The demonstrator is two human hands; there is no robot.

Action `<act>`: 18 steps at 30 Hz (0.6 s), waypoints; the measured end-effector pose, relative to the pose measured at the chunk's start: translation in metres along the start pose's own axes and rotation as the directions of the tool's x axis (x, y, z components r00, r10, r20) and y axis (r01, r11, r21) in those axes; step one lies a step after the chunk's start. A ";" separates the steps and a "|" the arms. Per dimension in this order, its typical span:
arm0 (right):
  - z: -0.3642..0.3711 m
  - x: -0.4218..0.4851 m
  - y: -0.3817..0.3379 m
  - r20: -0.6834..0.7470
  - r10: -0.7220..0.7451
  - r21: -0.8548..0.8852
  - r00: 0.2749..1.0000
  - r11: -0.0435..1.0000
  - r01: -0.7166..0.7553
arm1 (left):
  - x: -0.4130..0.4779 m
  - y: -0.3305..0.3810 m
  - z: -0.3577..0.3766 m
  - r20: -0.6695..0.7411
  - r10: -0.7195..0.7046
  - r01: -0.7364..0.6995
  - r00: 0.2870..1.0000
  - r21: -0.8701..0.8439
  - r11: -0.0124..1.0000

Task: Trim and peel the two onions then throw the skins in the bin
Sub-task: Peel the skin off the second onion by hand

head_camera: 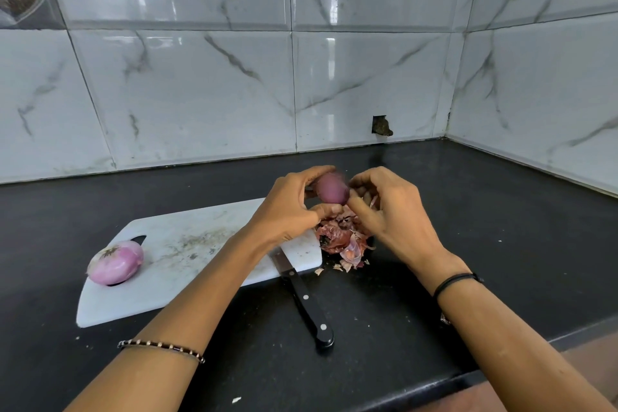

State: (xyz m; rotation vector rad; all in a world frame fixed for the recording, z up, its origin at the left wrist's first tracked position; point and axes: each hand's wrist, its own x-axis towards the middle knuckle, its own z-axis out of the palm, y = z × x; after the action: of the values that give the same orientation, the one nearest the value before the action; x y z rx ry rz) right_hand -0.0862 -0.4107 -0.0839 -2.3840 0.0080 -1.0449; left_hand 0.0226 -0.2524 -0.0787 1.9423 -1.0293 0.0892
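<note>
A purple onion (330, 189) is held up above the counter, and my left hand (291, 207) grips it between curled fingers and thumb. My right hand (384, 207) is against the onion's right side, its fingers curled around loose bits of skin. Below both hands lies a heap of reddish onion skins (342, 239) at the right end of the white chopping board (187, 257). A second, pale pink peeled onion (115, 262) rests on the board's left end by the handle hole.
A black-handled knife (306, 303) lies partly on the board's front edge, its handle pointing toward me on the black counter (485, 211). Marble-tiled walls close the back and right. A few skin scraps lie on the counter near the pile.
</note>
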 end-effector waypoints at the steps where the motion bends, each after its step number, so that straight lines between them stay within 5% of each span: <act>1: 0.001 -0.001 -0.001 0.003 -0.050 -0.001 0.999 0.999 0.050 | 0.000 0.000 -0.001 -0.009 -0.006 0.006 1.000 0.013 1.000; 9: 0.003 0.001 0.003 -0.003 -0.225 -0.040 0.974 0.974 0.225 | 0.000 0.000 -0.001 -0.009 -0.018 0.019 1.000 0.159 0.987; 18: 0.006 0.000 -0.002 0.100 -0.040 -0.048 0.994 0.998 0.045 | 0.001 0.000 0.001 0.047 0.025 -0.034 0.999 0.215 0.976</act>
State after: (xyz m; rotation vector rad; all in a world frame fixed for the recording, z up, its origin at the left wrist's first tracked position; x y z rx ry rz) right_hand -0.0825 -0.4065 -0.0864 -2.4890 -0.0532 -0.9550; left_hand 0.0230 -0.2533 -0.0790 2.1333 -1.1165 0.1824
